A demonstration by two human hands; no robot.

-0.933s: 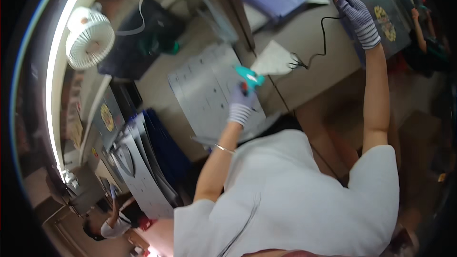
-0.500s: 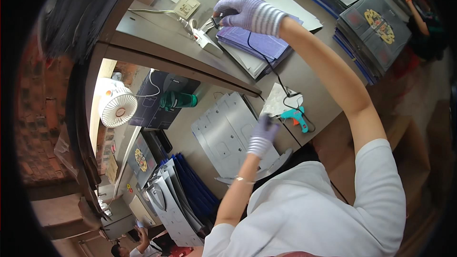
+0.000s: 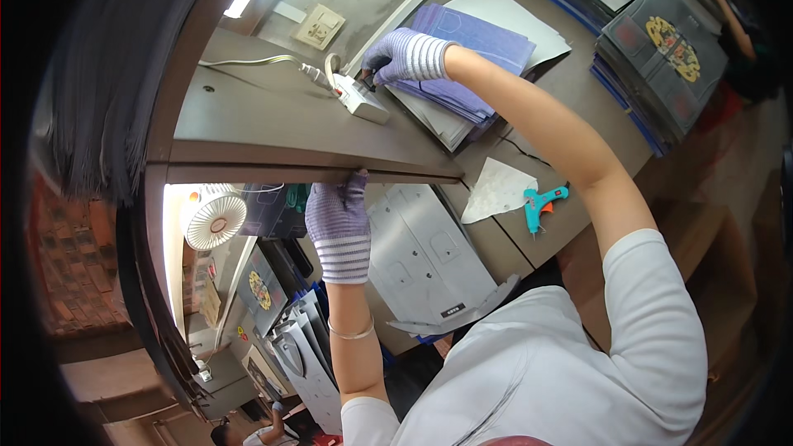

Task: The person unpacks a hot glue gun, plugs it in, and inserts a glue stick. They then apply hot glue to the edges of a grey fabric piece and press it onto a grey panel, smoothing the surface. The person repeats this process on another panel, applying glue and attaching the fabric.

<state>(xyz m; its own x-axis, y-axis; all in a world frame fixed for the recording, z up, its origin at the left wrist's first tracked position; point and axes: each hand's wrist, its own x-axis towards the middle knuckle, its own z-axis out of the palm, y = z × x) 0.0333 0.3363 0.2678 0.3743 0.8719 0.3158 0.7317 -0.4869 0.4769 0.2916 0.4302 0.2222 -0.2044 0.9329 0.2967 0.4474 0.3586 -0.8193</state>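
Observation:
My right hand (image 3: 405,56), in a striped purple glove, reaches up to a white power strip (image 3: 361,101) lying on a grey metal shelf (image 3: 273,128). Its fingers pinch at the strip's near end, and the plug under them is mostly hidden. My left hand (image 3: 339,219), gloved the same way, grips the shelf's front edge from below. A teal glue gun (image 3: 541,203) lies on the brown table (image 3: 570,116) beside a white triangular paper (image 3: 496,190). Its black cord (image 3: 522,151) runs off under my right forearm.
A stack of purple sheets (image 3: 475,45) lies behind the power strip. Dark boxes with gold emblems (image 3: 661,41) are piled at the upper right, where another person's arm (image 3: 731,8) shows. Grey cut cardboard sheets (image 3: 421,256) lie below the shelf. A white fan (image 3: 213,216) stands at left.
My left hand let go of the glue gun, which now lies on the table, and rose to the shelf edge. My right hand brought the cord's end up to the power strip.

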